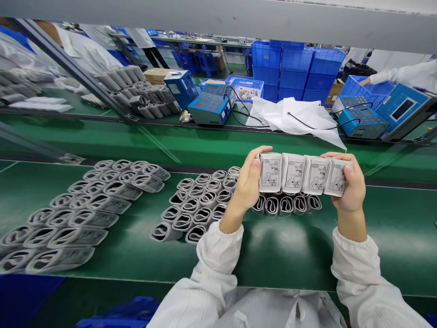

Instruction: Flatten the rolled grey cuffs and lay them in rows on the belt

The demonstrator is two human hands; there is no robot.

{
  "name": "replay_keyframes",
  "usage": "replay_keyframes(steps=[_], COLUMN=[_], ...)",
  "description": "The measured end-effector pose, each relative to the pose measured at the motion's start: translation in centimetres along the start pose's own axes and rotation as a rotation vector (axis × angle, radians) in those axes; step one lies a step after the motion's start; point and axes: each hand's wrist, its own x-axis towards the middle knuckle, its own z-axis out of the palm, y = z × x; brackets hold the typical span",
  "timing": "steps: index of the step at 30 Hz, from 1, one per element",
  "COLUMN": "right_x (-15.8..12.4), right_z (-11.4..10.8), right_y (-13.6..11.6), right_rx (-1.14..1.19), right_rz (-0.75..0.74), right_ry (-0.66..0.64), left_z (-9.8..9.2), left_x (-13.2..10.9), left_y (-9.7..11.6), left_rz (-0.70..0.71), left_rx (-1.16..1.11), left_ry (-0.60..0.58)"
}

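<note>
A row of several rolled grey blood pressure cuffs (294, 173) is pressed end to end between my two hands, raised above the bench. Their printed arm diagrams face me. My left hand (251, 175) is closed on the left end of the row, thumb on the front face. On the right end, my right hand (351, 180) grips in the same way. Behind and below the held row stand more rolled cuffs (286, 205), partly hidden by it. A block of stacked rolled cuffs (201, 200) lies left of my left hand, its near edge partly covered by my forearm.
Further left, a larger group of rolled cuffs (78, 214) covers the green bench (280, 255). Beyond a raised ledge are blue devices (210, 107) with cables, white sheets (293, 116) and stacked blue crates (297, 68). A co-worker's sleeve (406, 75) reaches into a crate at right.
</note>
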Motion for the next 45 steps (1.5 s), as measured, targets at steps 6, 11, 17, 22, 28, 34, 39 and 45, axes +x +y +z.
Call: replay_keyframes(steps=[6,11,17,22,28,34,39,45], right_x=[-0.1,-0.1,0.1,0.1,0.0,-0.1,-0.1,-0.2], right_z=[0.0,-0.1,-0.3,-0.3,-0.2,0.2,0.4,0.4], right_y=[0.0,0.0,0.4,0.5,0.3,0.1,-0.1,-0.2], right_rx=[0.004,-0.038,-0.063,-0.06,-0.065,-0.036,-0.039,-0.044], right_rz=[-0.006,-0.024,-0.051,-0.024,-0.02,0.003,0.011,0.015], right_ry=[-0.012,-0.007,-0.015,0.008,0.002,0.012,0.005,-0.005], left_z=[-0.1,-0.5,-0.9,-1.0,-1.1,-1.2,-0.9,-0.9], left_x=[0.0,0.3,0.2,0.0,0.0,-0.1,0.0,0.0], left_y=[-0.2,-0.5,-0.3,-0.1,0.1,0.0,0.0,-0.1], left_rz=[0.001,0.016,-0.03,-0.066,-0.1,-0.094,-0.086,-0.097], left_rx=[0.002,0.071,0.082,0.113,0.113,0.058,0.024,0.022], left_ry=[-0.003,-0.044,-0.147,-0.197,-0.23,-0.222,-0.16,-0.141])
